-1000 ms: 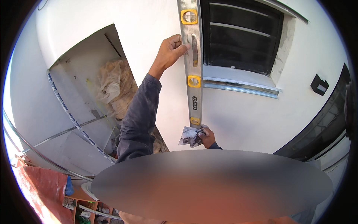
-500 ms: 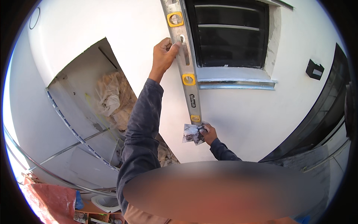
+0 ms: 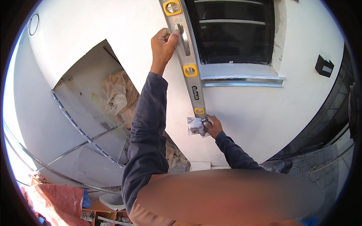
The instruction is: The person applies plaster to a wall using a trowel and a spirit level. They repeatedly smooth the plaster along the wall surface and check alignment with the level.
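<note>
A long silver spirit level [image 3: 194, 83] with yellow-framed vials leans slightly off upright against the white wall, left of the window. My left hand [image 3: 164, 46] is closed on its upper part, the thumb at a slot in the bar. Below, at the level's lower end, my right hand [image 3: 214, 126] grips a small flat square plate [image 3: 195, 124] smeared with white and grey, which looks like a putty scraper. The right fingers sit right beside the level's bottom end; whether they also bear it cannot be made out.
A dark slatted window [image 3: 233, 34] with a metal-edged sill [image 3: 243, 82] stands right of the level. Farther right, a black box [image 3: 324, 66] is fixed to the wall. To the left, an opening shows crumpled plastic sheeting [image 3: 120, 94]. A metal rail [image 3: 56, 168] curves along the lower left.
The view has shifted, so the wall and window sit slightly higher in the picture. Both hands keep their holds on the level and the plate.
</note>
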### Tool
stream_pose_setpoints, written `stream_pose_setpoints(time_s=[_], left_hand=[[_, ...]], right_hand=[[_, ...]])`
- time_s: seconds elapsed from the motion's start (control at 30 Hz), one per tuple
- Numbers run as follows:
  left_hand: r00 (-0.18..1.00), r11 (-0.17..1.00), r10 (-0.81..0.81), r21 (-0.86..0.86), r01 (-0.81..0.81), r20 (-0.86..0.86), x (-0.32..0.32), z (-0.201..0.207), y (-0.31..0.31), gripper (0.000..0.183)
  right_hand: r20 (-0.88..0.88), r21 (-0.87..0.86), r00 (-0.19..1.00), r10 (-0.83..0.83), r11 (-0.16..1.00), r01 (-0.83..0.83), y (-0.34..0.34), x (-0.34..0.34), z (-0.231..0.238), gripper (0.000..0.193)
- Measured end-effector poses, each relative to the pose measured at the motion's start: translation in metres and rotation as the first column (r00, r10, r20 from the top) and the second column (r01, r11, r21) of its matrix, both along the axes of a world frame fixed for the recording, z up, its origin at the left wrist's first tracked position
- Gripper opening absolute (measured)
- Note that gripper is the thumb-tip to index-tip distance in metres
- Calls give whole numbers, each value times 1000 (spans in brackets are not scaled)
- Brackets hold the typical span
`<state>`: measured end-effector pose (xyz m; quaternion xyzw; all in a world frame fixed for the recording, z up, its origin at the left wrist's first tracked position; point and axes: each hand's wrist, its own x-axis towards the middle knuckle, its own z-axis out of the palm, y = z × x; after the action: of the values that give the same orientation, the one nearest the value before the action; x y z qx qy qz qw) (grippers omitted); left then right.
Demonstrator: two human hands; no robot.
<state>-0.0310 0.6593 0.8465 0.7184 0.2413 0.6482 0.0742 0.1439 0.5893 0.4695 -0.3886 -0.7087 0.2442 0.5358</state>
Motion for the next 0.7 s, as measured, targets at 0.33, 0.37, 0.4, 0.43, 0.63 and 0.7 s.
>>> stream_pose_setpoints(time_s=[0.33,0.37,0.4,0.43,0.63,0.7], left_hand=[[997,996,-78,45,77,10,-4,9,12,25],[998,997,-62,45,62,10,-4,10,11,25],[999,998,-48,46,48,3,-2,11,11,26],[999,998,-35,48,35,-4,-2,12,10,26],[991,993,-81,-76,89,104,0,17,12,23],[996,998,-33,-60,38,84,-1,16,10,25]], right_hand=[[41,-51,998,53,997,-51,14,5,18,13],[56,-52,996,66,997,-63,15,7,20,13],[35,-20,996,82,996,-82,16,8,21,12],[65,-20,995,76,997,-75,17,9,22,14],[109,-5,994,25,1000,-25,20,14,25,18],[66,12,997,28,1000,-29,19,14,26,17]])
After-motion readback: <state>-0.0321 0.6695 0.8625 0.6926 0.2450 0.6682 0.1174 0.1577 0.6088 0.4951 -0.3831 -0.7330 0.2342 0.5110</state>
